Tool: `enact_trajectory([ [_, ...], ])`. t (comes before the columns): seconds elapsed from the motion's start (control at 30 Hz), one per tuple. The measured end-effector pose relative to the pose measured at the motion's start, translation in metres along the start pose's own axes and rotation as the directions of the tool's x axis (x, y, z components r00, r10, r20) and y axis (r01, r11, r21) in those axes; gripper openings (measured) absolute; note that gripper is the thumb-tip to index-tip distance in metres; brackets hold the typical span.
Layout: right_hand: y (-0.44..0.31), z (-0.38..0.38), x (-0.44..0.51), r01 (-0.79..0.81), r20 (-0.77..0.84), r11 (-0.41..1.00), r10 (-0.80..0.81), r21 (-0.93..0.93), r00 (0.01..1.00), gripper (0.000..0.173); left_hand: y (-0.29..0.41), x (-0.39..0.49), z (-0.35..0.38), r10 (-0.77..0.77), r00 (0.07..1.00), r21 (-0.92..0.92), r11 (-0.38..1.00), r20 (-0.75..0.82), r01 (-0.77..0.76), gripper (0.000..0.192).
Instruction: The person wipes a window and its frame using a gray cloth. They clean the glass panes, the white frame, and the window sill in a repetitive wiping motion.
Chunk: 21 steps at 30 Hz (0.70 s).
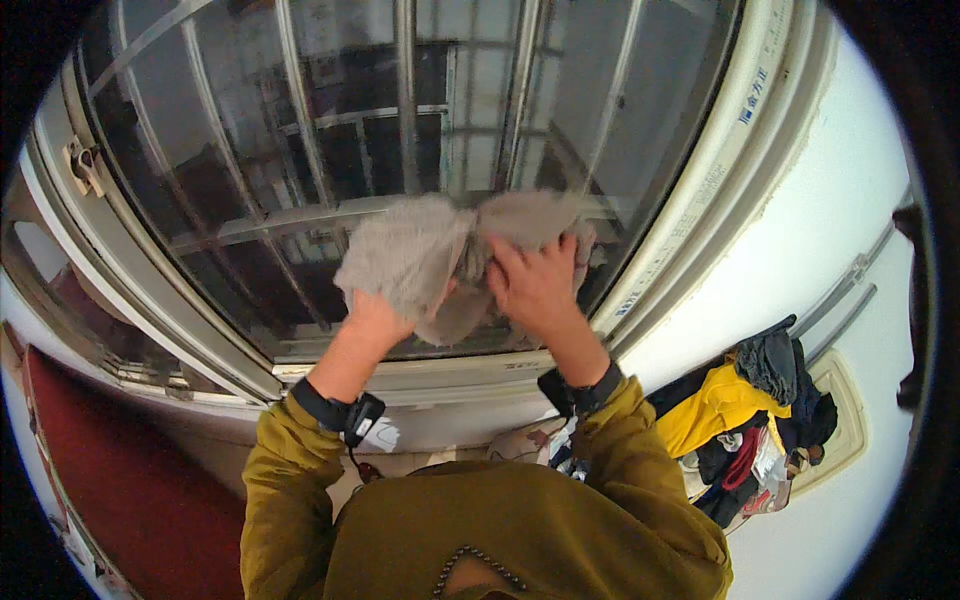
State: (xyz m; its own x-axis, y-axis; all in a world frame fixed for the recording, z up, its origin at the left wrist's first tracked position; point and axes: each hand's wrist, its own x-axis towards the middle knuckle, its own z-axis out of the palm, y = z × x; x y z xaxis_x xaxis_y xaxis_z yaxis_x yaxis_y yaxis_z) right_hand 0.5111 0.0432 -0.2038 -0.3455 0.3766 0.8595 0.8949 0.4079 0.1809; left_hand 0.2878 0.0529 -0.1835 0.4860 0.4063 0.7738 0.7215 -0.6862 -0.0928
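A greyish-beige cloth (405,247) covers most of my left hand (382,311), with only the wrist and a bit of the hand showing. My right hand (534,281), fingers spread, presses on another grey-brown cloth or part of the same one (529,217); I cannot tell which. Both hands are in front of a sliding window's glass pane (247,142), near its lower edge. Metal bars stand behind the glass. The left fingers are hidden by the cloth.
The white window frame (675,202) runs along the right, and a latch (85,169) sits on the left sash. Piled clothes (720,409) lie at the lower right by a cream plastic lid or tray (851,427). A dark red panel or surface (127,487) is at lower left.
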Motion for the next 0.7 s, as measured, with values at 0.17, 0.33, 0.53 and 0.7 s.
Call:
enact_trajectory([
  [0.17,0.039,-0.049,0.084,-0.045,-0.1,0.995,0.036,-0.091,0.994,0.06,-0.002,0.091,-0.022,0.147,0.96,0.112,0.986,-0.239,-0.123,0.064],
  [0.33,0.072,-0.084,0.128,-0.077,-0.276,0.977,0.019,-0.2,0.961,0.059,0.011,0.149,-0.032,0.179,0.923,0.151,0.979,-0.34,-0.135,0.058],
  [0.53,0.083,-0.064,0.084,-0.151,-0.29,0.972,0.094,-0.181,0.952,0.064,0.033,0.132,-0.007,0.162,0.935,0.022,0.986,-0.315,-0.163,0.055],
  [0.7,0.066,-0.018,-0.015,-0.26,-0.149,0.962,0.246,-0.086,0.958,0.062,0.042,0.077,0.03,0.149,0.955,-0.422,0.872,-0.256,-0.249,0.051],
])
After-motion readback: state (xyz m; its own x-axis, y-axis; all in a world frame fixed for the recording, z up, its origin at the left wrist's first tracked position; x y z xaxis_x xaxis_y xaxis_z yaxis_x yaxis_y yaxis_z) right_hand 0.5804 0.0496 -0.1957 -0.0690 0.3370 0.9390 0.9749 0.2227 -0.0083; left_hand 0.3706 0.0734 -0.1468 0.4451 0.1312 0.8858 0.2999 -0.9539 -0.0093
